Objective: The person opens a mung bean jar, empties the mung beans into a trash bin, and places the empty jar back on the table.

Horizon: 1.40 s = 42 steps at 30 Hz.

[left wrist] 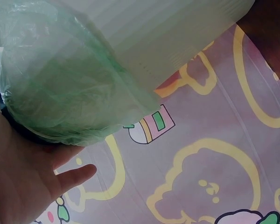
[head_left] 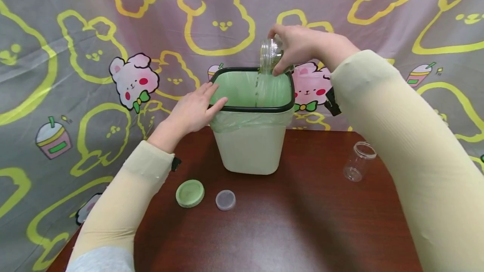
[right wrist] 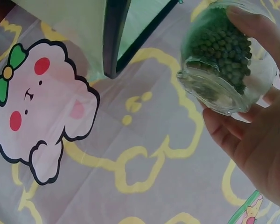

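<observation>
A pale trash bin point(head_left: 251, 148) with a black rim and a thin green liner point(head_left: 236, 85) stands upright on the table. My left hand point(head_left: 193, 110) rests on its left rim, fingers extended and thumb over the edge. Above the right side of the opening, my right hand point(head_left: 304, 45) grips a clear jar point(head_left: 266, 56) tilted mouth-down. A thin stream of small pieces drops from the jar into the bin. In the right wrist view, small green beans point(right wrist: 224, 51) are gathered inside the jar. The bin's bottom is hidden.
On the brown table point(head_left: 295, 230), a green lid point(head_left: 190, 193) and a smaller translucent lid point(head_left: 225, 200) lie in front of the bin. A second clear jar point(head_left: 357, 163) stands upright at right. Behind hangs a patterned curtain point(head_left: 181, 28), close to the bin.
</observation>
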Available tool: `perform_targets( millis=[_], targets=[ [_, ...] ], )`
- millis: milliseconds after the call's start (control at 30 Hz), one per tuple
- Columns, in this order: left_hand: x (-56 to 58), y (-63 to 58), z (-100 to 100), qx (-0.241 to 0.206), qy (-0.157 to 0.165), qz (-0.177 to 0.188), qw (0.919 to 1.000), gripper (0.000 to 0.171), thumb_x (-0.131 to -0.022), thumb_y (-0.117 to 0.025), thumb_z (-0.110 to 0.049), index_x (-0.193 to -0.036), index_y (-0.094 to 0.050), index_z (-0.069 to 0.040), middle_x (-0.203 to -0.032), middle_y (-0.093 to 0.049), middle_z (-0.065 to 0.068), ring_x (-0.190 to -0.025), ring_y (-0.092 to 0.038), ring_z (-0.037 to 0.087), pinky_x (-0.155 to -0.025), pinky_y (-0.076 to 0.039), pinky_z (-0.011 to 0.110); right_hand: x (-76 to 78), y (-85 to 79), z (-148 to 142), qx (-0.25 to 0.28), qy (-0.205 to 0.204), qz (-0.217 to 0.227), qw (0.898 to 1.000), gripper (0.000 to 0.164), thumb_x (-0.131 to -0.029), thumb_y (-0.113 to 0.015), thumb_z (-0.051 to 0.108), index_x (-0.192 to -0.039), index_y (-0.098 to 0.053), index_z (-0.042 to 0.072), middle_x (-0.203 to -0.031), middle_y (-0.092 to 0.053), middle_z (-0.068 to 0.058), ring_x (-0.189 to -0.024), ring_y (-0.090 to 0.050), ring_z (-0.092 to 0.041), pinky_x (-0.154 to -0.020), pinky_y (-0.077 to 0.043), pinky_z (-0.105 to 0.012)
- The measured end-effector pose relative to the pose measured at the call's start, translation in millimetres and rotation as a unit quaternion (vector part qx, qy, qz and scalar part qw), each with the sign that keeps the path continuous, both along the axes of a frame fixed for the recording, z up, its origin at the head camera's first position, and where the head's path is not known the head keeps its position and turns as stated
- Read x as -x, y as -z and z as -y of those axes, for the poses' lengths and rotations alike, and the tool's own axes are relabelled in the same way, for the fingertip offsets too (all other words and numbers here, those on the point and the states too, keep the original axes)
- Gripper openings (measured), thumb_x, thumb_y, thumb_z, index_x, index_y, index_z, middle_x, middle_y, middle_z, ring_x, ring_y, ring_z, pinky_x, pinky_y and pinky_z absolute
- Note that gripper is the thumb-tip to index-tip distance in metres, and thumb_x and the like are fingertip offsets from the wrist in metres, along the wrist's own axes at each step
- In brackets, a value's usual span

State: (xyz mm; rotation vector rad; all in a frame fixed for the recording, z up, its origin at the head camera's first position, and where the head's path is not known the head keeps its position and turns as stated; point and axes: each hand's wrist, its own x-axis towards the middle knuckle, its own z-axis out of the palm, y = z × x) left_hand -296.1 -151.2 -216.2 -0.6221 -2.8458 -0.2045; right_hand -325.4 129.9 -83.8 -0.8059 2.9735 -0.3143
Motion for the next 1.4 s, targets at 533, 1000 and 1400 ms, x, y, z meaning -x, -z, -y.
perform_targets(
  millis=[533,1000,1400],
  targets=[
    [-1.2,-1.2,1.0,-0.002,-0.003,0.006,1.0,0.077,-0.1,-0.027,-0.06,-0.153,-0.027,-0.004,-0.157,-0.023,0.017,-0.144,-0.021,0.031,-0.111,-0.025,0.05,1.3,2.8,-3.1,0.003,0.007,0.004,1.0,0.095,-0.077,-0.081,0.027,-0.149,-0.023,0.003,-0.133,-0.043,-0.02,-0.107,-0.045,-0.032,-0.086,-0.041,-0.046],
    [-1.7,1.2,0.4,-0.005,0.0,0.007,1.0,0.076,-0.101,-0.029,-0.059,-0.153,-0.028,-0.004,-0.157,-0.023,0.018,-0.144,-0.021,0.031,-0.111,-0.025,0.05,0.9,4.4,-4.1,0.008,0.005,0.0,1.0,0.095,-0.078,-0.081,0.025,-0.15,-0.022,0.003,-0.135,-0.042,-0.022,-0.107,-0.044,-0.033,-0.088,-0.041,-0.048],
    [-0.9,-2.1,0.5,-0.003,-0.003,0.012,0.9999,0.077,-0.1,-0.028,-0.06,-0.153,-0.027,-0.004,-0.158,-0.022,0.017,-0.144,-0.021,0.031,-0.111,-0.025,0.05,-0.3,-2.5,-2.6,0.005,-0.004,-0.033,0.999,0.096,-0.078,-0.081,0.027,-0.149,-0.023,0.002,-0.126,-0.047,-0.022,-0.105,-0.046,-0.034,-0.094,-0.037,-0.051]
  ],
)
